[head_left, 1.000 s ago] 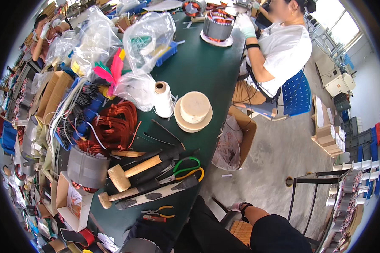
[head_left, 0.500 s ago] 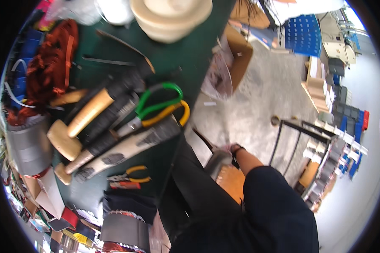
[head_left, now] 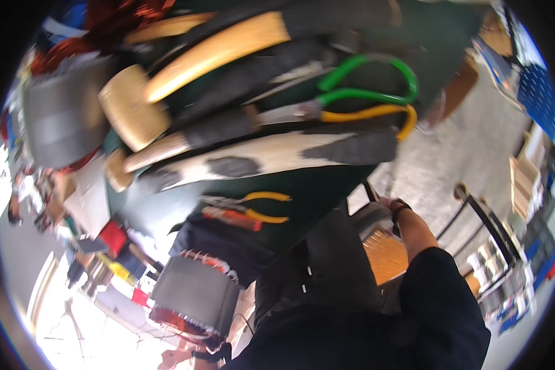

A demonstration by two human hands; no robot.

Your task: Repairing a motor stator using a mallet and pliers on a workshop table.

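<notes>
My right hand (head_left: 386,204), with a dark band at the wrist, reaches down beside the bench. Its fingers close at a dark narrow piece near a grey-backed seat with an orange-brown pad (head_left: 385,256); what they grip is unclear. At the lower edge my left hand (head_left: 176,358) shows only in part, its fingers blurred. It is close to a grey stator core (head_left: 197,290) with copper windings. On the green bench (head_left: 277,182) lie a wooden mallet (head_left: 135,108), scissors with green and yellow handles (head_left: 370,95), a black-patched wooden stick (head_left: 277,154) and yellow-handled pliers (head_left: 266,196).
Another grey stator (head_left: 65,117) stands at the bench's far left, below reddish-brown wire (head_left: 120,21). Dark cloth (head_left: 228,240) lies by the nearer stator. A black metal frame (head_left: 487,216) stands on the floor at the right, with a blue perforated chair (head_left: 539,92) beyond.
The view has swung so the bench tools appear larger and farther right. My left hand has come into sight at the lower edge. My right hand stays by the seat.
</notes>
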